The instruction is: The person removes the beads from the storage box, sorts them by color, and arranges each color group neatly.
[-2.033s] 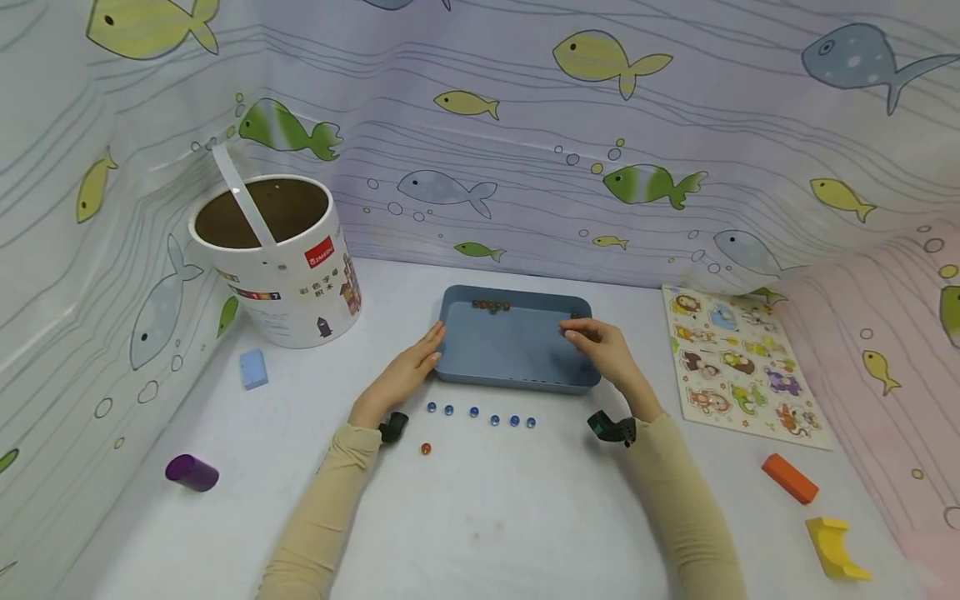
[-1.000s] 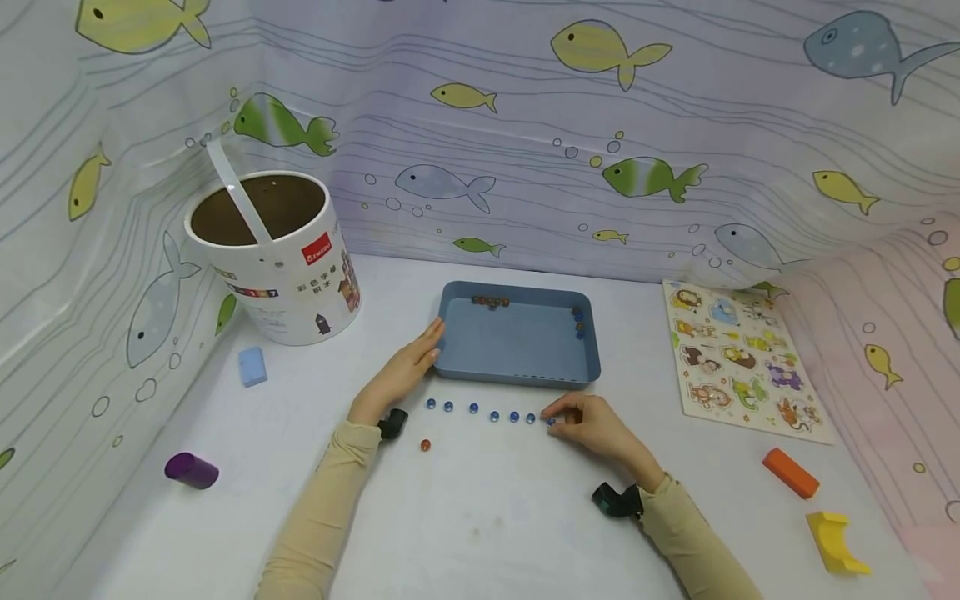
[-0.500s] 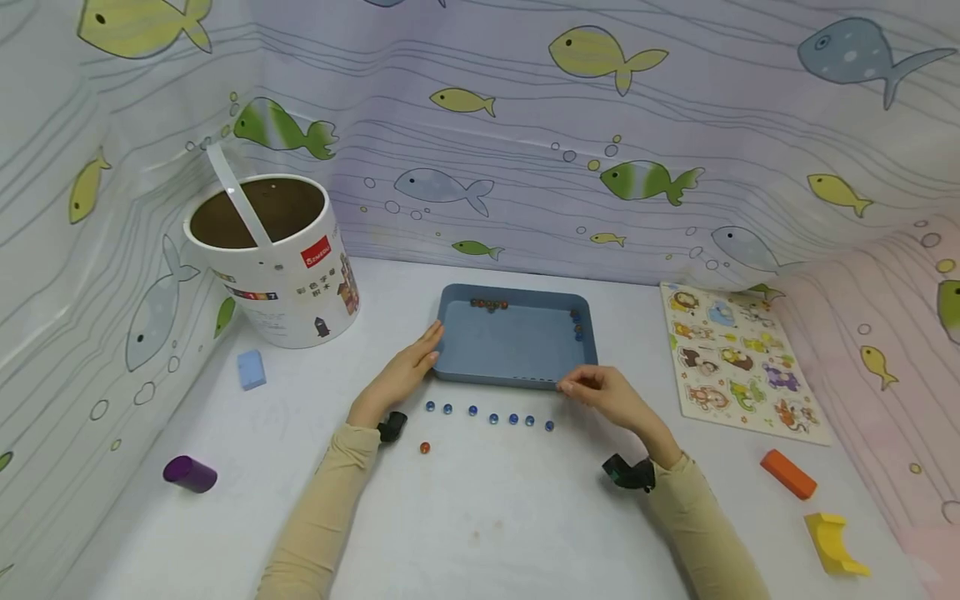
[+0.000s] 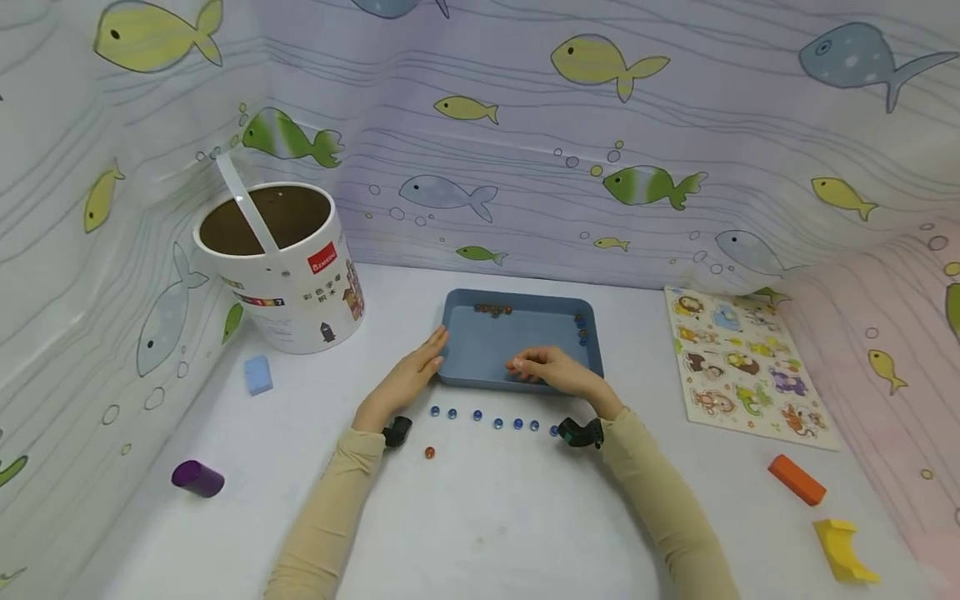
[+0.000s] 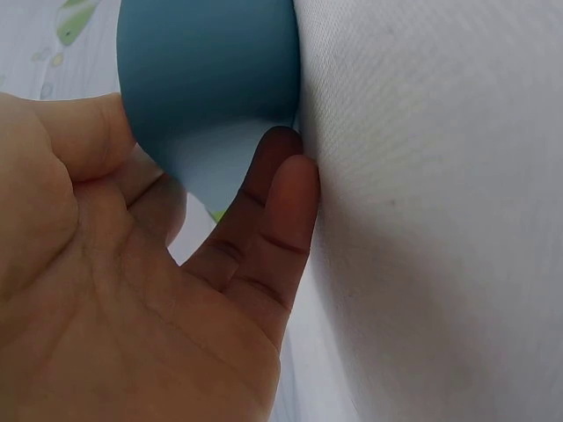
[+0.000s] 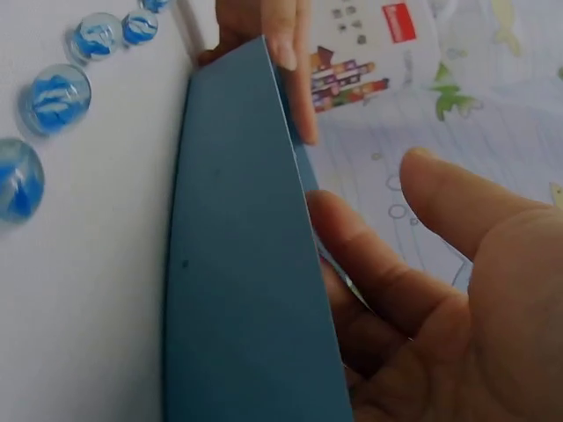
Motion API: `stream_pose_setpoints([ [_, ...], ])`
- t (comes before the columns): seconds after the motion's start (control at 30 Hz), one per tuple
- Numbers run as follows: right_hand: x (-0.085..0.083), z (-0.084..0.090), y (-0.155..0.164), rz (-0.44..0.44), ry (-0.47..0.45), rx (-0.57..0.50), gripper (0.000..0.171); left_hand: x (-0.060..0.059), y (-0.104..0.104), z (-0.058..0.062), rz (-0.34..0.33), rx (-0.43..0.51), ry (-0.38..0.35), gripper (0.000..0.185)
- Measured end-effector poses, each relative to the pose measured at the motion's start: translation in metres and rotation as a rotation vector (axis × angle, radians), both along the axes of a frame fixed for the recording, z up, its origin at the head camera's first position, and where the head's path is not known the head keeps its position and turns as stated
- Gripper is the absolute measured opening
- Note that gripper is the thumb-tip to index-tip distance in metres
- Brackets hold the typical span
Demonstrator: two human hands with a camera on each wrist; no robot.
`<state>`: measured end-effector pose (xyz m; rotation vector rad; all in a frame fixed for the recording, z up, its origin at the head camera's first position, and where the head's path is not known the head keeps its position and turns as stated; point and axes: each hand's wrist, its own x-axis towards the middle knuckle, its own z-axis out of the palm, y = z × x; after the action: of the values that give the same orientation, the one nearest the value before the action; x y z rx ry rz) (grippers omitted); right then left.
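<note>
Blue tray (image 4: 487, 350) sits mid-bench (image 4: 487, 517), steadied at its left wall by the flat, relaxed left hand (image 4: 408, 379). Right hand (image 4: 551, 371) is reached inside, fingers loosely curled, nothing seen held. Seven blue marbles (image 4: 495, 422) are lined up in front; a few marbles remain in the tray, so roughly over halfway.

Over on the far left, a white round cardboard bucket with a printed label (image 4: 281, 271) stands open, its white strap handle (image 4: 243, 202) upright. Just in front lies a pale blue rectangular block (image 4: 257, 374); nearer, a purple cylinder (image 4: 197, 478) lies on its side. On the right, a colourful animal peg puzzle board (image 4: 742, 364) lies flat, with an orange rectangular block (image 4: 797, 479) and a yellow arch-shaped block (image 4: 844, 551) below it.
</note>
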<state>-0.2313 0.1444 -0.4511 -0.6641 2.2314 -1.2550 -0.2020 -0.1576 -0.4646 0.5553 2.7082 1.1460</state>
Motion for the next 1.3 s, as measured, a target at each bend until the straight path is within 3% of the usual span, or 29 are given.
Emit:
stream_pose_setpoints([
  [0.2, -0.003, 0.003, 0.021, 0.054, 0.012, 0.122, 0.043, -0.001, 0.002, -0.001, 0.007, -0.003, 0.015, 0.052],
  [0.43, -0.003, 0.007, 0.04, 0.019, -0.018, 0.22, 0.05, -0.001, 0.001, -0.003, 0.007, 0.008, 0.007, 0.052],
  [0.63, -0.003, 0.015, 0.035, -0.007, 0.067, 0.38, 0.056, 0.0, 0.002, -0.005, 0.0, 0.002, 0.009, 0.052],
  [0.77, -0.003, 0.021, 0.03, -0.042, 0.119, 0.431, 0.056, -0.001, 0.002, -0.004, 0.001, 0.0, 0.016, 0.052],
  [1.0, -0.014, 0.016, 0.023, -0.194, 0.222, 0.388, 0.058, -0.002, 0.001, -0.002, 0.002, -0.01, 0.014, 0.052],
  [1.17, -0.027, 0.006, 0.025, -0.343, 0.255, 0.29, 0.058, -0.002, 0.001, -0.004, -0.003, -0.003, 0.012, 0.052],
  [1.3, -0.041, 0.011, 0.027, -0.459, 0.243, 0.172, 0.049, -0.003, 0.0, -0.003, -0.006, 0.0, 0.019, 0.052],
])
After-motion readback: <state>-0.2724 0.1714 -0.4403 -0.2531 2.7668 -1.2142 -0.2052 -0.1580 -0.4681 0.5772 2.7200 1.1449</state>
